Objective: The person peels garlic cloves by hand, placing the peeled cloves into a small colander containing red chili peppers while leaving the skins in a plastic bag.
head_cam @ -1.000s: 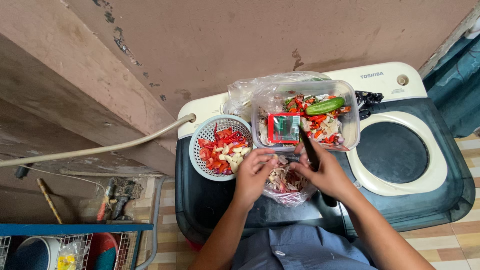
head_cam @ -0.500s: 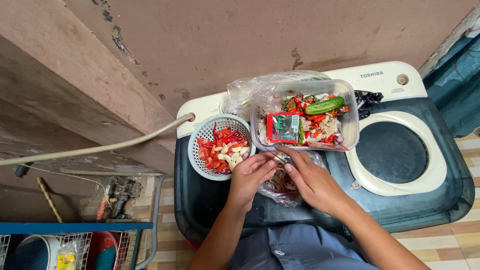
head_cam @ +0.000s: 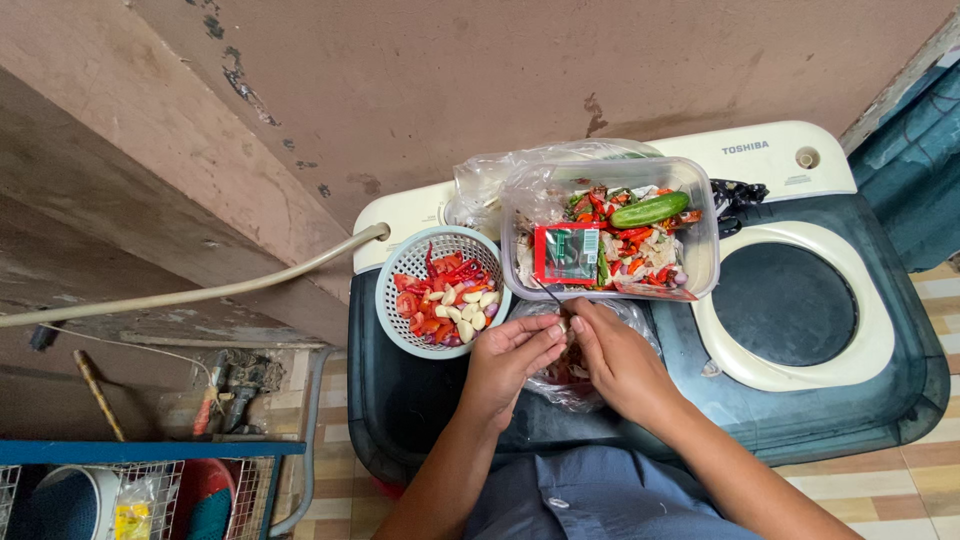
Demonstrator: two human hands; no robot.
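Your two hands meet over the front part of the washing machine lid (head_cam: 420, 400), the dark surface that carries everything here. Your left hand (head_cam: 508, 365) has its fingers (head_cam: 540, 338) curled and pressed together, the tips pinching a small item at the point where both hands touch; what the item is, I cannot tell, because it is too small and half hidden. Your right hand (head_cam: 622, 362) is bent in the same way, its fingers close together, and a thin dark blade or stem (head_cam: 547, 293) sticks out from them toward the back. Under both hands lies a clear plastic bag (head_cam: 570, 385) with reddish scraps inside, near the front edge of the lid. Just behind the left hand, toward the left edge, stands a round pale blue basket (head_cam: 395, 320) holding red chillies, peeled garlic cloves and tomato pieces. Behind the right hand, close to the back edge, sits a clear rectangular plastic container (head_cam: 705, 265) filled with mixed vegetables; a green cucumber (head_cam: 650, 210) lies on top and a red and green packet (head_cam: 566, 254) leans at its front. A crumpled plastic bag (head_cam: 485, 185) sits behind the container. A pale hose (head_cam: 200, 293) runs from the left side to the machine.
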